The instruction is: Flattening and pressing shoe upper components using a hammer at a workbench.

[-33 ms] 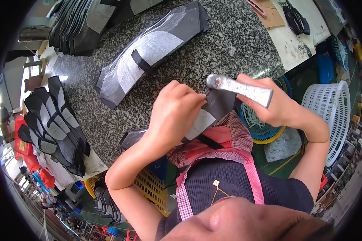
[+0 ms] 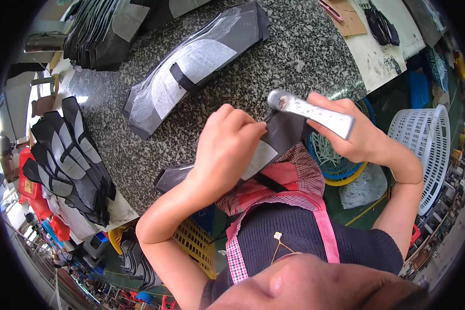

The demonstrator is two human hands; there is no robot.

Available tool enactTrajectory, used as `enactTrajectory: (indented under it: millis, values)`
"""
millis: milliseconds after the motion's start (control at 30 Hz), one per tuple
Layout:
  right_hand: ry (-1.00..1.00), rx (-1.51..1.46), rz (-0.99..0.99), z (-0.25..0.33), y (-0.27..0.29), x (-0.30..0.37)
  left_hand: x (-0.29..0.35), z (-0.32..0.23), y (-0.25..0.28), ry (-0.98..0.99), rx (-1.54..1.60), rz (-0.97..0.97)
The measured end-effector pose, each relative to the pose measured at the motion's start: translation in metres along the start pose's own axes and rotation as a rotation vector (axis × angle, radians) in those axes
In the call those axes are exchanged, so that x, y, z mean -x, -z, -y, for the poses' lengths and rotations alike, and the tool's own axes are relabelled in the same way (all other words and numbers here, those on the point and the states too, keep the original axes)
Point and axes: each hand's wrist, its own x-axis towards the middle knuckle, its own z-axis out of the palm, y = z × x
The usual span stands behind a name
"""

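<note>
At the near edge of the speckled stone tabletop (image 2: 155, 170), a dark grey sheet piece (image 2: 285, 133) with a light grey patch lies partly under my hands. My left hand (image 2: 223, 147) is closed on its upper edge in a pinch, fingertips beside the hammer head. My right hand (image 2: 357, 135) grips a worn metal hammer (image 2: 315, 112), whose rounded head is over the piece's edge; whether they touch I cannot tell. Beyond my hands is a stack of similar grey pieces (image 2: 194, 54) with a black strip (image 2: 182, 78) across it.
More grey pieces (image 2: 95, 39) stand bundled at the far left, and others fan out (image 2: 72, 155) on the left side. To the right are a blue basket (image 2: 328, 160) of pale strips and a tall white basket (image 2: 423, 139). A yellow crate (image 2: 194, 245) sits below the table.
The hammer head has shifted slightly up and to the right with my right hand and looks blurred. My left hand keeps its pinch almost in place.
</note>
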Motion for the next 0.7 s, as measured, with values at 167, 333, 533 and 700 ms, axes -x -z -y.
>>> enactTrajectory:
  millis: [167, 333, 533, 700]
  values:
    - [-0.041, 0.065, 0.151, 0.003, -0.009, 0.003, 0.001, -0.005, 0.004, 0.005, -0.058, 0.041]
    - [-0.024, -0.014, 0.102, 0.005, -0.003, -0.003, 0.006, 0.000, 0.012, 0.138, 0.083, 0.083]
    - [-0.013, 0.068, 0.149, 0.016, -0.018, 0.003, 0.011, -0.006, 0.012, -0.027, -0.092, 0.055]
    - [-0.054, 0.004, 0.130, 0.016, -0.014, -0.002, 0.022, 0.003, 0.020, 0.141, 0.122, 0.068]
